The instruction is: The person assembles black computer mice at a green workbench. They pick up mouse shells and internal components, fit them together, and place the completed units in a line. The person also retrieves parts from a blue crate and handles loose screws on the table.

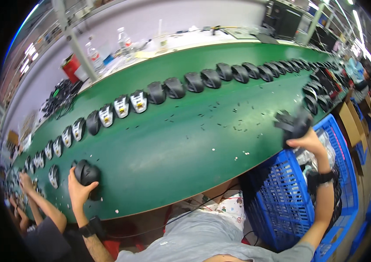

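My left hand (80,188) is closed round a black computer mouse (87,174) at the left front of the green table (163,153). Out to the right, my right hand (310,143) grips a dark mouse shell (297,126) above the table's edge, smeared by motion; I cannot tell if it is one piece or several. A long row of mice runs along the far side, with plain black ones (174,87) and silver-and-black ones (138,101). One silver-and-black mouse (53,176) lies apart, left of my left hand.
Small black strips (238,126) and white bits (243,153) litter the table. A blue plastic crate (277,192) with clear bags stands at the right front. More mice (312,98) cluster at far right. Bottles (124,40) stand on the back shelf. A co-worker's hand (27,183) is at left.
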Demonstrator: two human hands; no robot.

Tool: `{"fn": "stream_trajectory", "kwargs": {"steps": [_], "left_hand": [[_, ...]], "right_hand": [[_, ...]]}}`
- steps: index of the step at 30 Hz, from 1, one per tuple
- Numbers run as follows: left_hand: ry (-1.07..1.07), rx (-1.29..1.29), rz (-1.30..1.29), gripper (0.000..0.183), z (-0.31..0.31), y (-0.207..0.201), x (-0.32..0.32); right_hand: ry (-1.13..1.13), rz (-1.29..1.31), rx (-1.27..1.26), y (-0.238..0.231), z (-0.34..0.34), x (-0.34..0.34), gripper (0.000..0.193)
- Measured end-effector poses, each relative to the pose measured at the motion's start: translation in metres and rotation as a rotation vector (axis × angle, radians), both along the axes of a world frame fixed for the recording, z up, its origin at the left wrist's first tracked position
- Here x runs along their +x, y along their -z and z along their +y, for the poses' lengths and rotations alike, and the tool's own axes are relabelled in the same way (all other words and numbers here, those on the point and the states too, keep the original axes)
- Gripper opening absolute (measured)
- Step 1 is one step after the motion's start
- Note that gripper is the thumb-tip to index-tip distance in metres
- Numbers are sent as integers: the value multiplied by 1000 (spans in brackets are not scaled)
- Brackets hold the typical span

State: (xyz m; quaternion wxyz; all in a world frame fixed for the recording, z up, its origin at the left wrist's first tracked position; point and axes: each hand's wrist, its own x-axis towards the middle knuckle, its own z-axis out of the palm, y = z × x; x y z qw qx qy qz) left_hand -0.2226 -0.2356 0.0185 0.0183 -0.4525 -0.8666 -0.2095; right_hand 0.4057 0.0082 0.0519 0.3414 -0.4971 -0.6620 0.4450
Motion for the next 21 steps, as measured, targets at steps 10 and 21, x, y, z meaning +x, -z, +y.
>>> {"fn": "stream_trajectory", "kwargs": {"steps": [10, 21], "left_hand": [[-50, 28, 335, 104, 13, 9, 5], [19, -255, 1128, 85, 33, 18, 29]], "right_hand": [[130, -1030, 97, 51, 95, -15, 131], [-68, -777, 103, 11, 3, 102, 75]]}}
